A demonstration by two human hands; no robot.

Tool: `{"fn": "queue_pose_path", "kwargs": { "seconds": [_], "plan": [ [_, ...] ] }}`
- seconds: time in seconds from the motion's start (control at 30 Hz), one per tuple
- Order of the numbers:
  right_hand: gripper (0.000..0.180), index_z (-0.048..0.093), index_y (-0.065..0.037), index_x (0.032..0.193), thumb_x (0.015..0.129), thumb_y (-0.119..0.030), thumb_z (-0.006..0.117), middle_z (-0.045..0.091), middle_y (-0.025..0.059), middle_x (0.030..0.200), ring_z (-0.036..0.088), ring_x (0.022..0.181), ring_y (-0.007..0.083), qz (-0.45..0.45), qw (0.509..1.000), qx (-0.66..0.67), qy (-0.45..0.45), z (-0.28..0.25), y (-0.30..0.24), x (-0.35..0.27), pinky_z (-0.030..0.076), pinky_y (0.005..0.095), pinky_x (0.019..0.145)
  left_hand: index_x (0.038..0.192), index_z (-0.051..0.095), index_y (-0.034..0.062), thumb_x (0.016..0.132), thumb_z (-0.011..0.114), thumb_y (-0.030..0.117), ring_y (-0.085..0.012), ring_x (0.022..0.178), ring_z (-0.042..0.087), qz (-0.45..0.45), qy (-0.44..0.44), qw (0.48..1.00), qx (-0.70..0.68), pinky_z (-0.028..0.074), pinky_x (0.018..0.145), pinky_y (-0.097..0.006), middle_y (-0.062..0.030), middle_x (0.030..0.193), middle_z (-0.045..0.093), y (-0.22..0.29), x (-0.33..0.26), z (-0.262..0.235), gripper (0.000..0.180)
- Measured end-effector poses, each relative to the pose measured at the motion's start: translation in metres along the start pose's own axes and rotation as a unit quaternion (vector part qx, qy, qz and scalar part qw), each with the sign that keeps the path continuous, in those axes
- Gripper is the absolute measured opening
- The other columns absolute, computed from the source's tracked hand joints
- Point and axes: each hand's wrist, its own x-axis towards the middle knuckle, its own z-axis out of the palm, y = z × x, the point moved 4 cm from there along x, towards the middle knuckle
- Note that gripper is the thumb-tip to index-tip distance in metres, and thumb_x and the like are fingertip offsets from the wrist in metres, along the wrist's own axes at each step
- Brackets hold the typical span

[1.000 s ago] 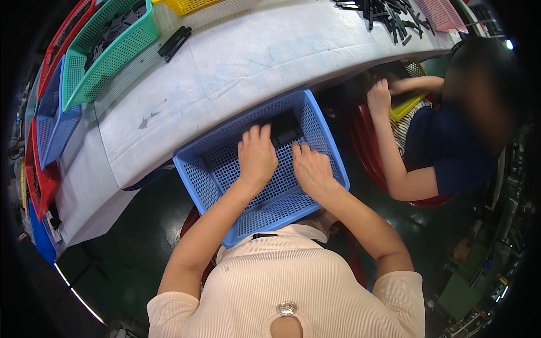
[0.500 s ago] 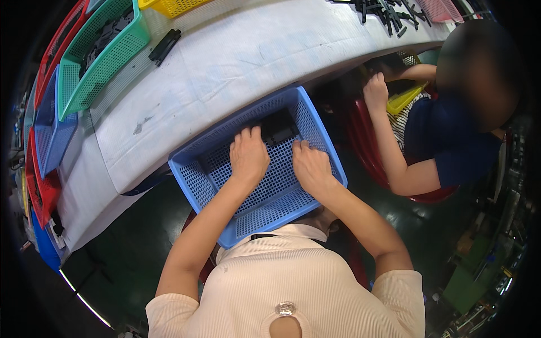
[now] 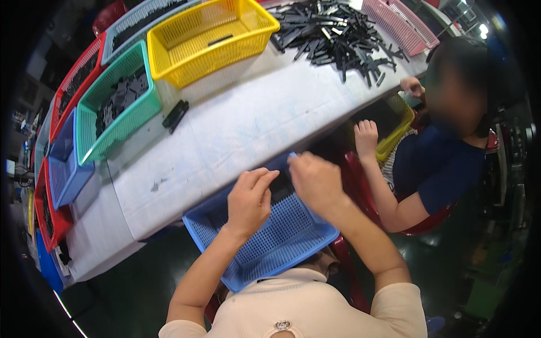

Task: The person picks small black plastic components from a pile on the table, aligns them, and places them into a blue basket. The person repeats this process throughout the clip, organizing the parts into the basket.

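Note:
A blue perforated basket (image 3: 270, 239) rests on my lap, tilted against the table edge. Above its far part my left hand (image 3: 249, 201) is closed, thumb and fingertips pressed together. My right hand (image 3: 318, 183) is beside it, slightly blurred, with curled fingers pointing toward the left one. A small gap separates the hands. Whatever either pinches is too small or hidden to make out. Flat black parts (image 3: 280, 190) lie in the basket's far corner below the hands, partly covered by them.
A white-covered table (image 3: 225, 127) carries a pile of black strips (image 3: 332, 34), a yellow basket (image 3: 214, 42), a green basket (image 3: 119, 104) of black parts, a pink basket (image 3: 401, 25) and a loose black piece (image 3: 176, 116). A co-worker (image 3: 434, 163) sits at right.
Both hands have risen from inside the basket and come closer together. My view has tilted up, showing more of the table. The co-worker's far hand has moved from the near one.

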Motion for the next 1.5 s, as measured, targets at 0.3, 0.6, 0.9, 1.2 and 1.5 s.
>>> {"fn": "queue_pose_path", "kwargs": {
  "seconds": [0.3,0.6,0.9,1.2,1.5],
  "plan": [
    [0.075,0.041,-0.01,0.139,0.076,-0.034,0.077,0.048,0.0148,0.126,0.042,0.122,0.0355,0.308,0.91,0.003,0.279,0.01,0.184,0.15,0.039,0.0504,0.097,0.107,0.064,0.0016,0.08,0.057,-0.005,-0.0309,0.106,0.053,0.019,0.089,0.99,0.105,0.044,0.092,-0.041,-0.0127,0.114,0.059,-0.068,0.085,-0.015,0.029],
    [0.085,0.034,-0.011,0.144,0.079,-0.05,0.071,0.048,0.0171,0.131,0.041,0.122,0.0327,0.478,0.843,0.02,0.246,0.037,0.188,0.194,0.032,0.0478,0.099,0.111,0.063,0.0014,0.082,0.057,-0.001,-0.0305,0.117,0.049,-0.023,0.062,0.99,0.124,0.04,0.096,-0.041,-0.0125,0.119,0.057,-0.085,0.074,-0.006,0.03],
    [0.053,0.05,-0.013,0.121,0.08,-0.038,0.072,0.052,0.0124,0.118,0.046,0.116,0.0296,0.486,0.821,-0.031,0.297,0.035,0.212,0.205,0.039,0.0443,0.094,0.106,0.064,0.001,0.082,0.058,-0.002,-0.0313,0.112,0.052,-0.014,0.077,0.991,0.112,0.041,0.094,-0.041,-0.0127,0.116,0.058,-0.082,0.078,-0.007,0.026],
    [0.036,0.059,-0.015,0.109,0.079,-0.031,0.072,0.056,0.0106,0.111,0.051,0.111,0.0302,0.429,0.842,0.017,0.326,0.041,0.196,0.196,0.042,0.0438,0.093,0.102,0.065,0.0008,0.081,0.056,-0.005,-0.0334,0.109,0.052,-0.015,0.095,0.991,0.095,0.042,0.096,-0.041,-0.0152,0.113,0.059,-0.081,0.079,-0.007,0.023],
    [0.026,0.061,-0.013,0.104,0.08,-0.021,0.067,0.058,0.0103,0.106,0.054,0.104,0.0306,0.305,0.906,0.062,0.288,0.059,0.121,0.171,0.042,0.0435,0.089,0.103,0.065,0.0012,0.081,0.057,-0.003,-0.0313,0.112,0.052,-0.015,0.08,0.992,0.101,0.042,0.094,-0.041,-0.013,0.115,0.058,-0.084,0.078,-0.007,0.023]
  ]
}}
